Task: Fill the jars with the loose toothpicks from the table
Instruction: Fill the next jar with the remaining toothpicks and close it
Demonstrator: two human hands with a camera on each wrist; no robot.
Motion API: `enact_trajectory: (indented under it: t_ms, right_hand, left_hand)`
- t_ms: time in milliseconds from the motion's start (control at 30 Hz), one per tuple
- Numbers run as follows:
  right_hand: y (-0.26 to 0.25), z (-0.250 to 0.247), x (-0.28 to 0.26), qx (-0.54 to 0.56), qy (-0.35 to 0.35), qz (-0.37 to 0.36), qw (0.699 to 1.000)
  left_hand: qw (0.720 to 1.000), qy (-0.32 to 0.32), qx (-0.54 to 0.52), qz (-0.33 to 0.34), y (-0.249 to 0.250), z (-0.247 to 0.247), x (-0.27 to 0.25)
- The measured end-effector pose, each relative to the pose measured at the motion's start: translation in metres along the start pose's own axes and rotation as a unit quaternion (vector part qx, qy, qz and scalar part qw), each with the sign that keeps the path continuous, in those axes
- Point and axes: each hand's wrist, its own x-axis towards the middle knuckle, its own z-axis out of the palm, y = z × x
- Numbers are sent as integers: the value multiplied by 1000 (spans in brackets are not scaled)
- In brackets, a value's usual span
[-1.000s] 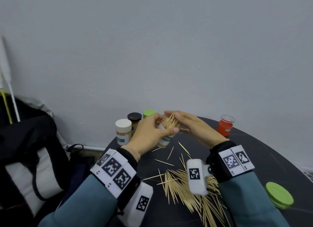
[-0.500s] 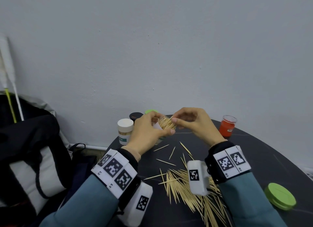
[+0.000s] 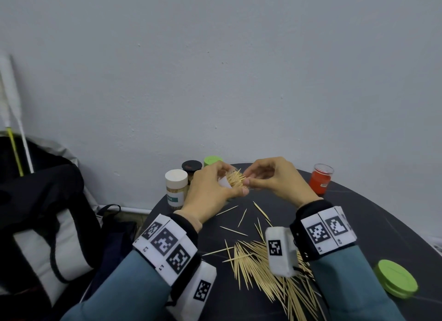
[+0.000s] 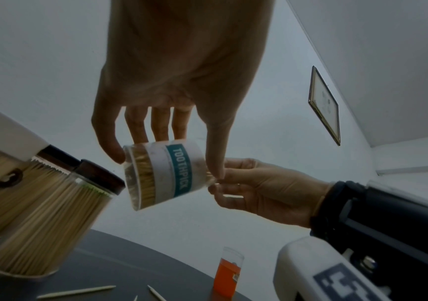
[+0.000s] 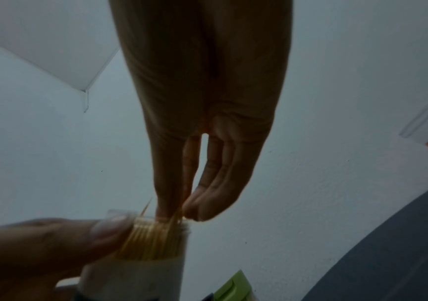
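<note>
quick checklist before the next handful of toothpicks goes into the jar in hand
1. Jar held firmly: ok. The left hand grips the labelled jar off the table, tilted.
2. Mouth open: ok. No lid on it; toothpick tips stick out.
3. Current bundle seated: not ok. The right hand pinches toothpicks at the mouth, and some stand above the rim.
4. Room left inside: cannot tell. The label hides most of the fill.
5. Supply within reach: ok. A loose pile lies on the table below the wrists.
6. Lid at hand: cannot tell. A green lid lies to the right, but whose it is isn't shown.
</note>
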Motion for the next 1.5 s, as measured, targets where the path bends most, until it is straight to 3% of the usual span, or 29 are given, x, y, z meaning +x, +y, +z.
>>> enact_trajectory:
  t_ms: [267, 400, 600, 733, 867, 1033, 1167, 1233, 1500]
  right_hand:
    - [-1, -2, 0, 46, 21, 8, 999]
    - [2, -3, 2, -29, 27, -14, 999]
    - [-2, -10, 0, -50, 27, -39, 998]
    - [-1, -9, 0, -78, -3, -44, 996]
    - [6, -7, 3, -142, 19, -27, 989]
    - [-2, -13, -3, -106, -48, -45, 992]
    - [3, -13, 0, -145, -2, -31, 989]
    - [2, -11, -1, -133, -13, -34, 990]
    - [-6, -13, -5, -64, -12, -25, 998]
  left_hand:
    - [999, -30, -8, 13, 2, 1, -1]
    - [998, -67, -10, 19, 2, 2, -3]
    - [1000, -13, -23, 0, -3, 1, 1]
    - [999, -27, -34, -1, -2, 2, 1]
    - [998, -56, -31, 11, -1, 5, -2]
    - [998, -38, -39, 8, -4, 5, 0]
    - [997, -49, -57, 18, -2, 5, -2]
    - [996, -52, -70, 13, -1, 5, -3]
    - [999, 14, -32, 18, -6, 2, 0]
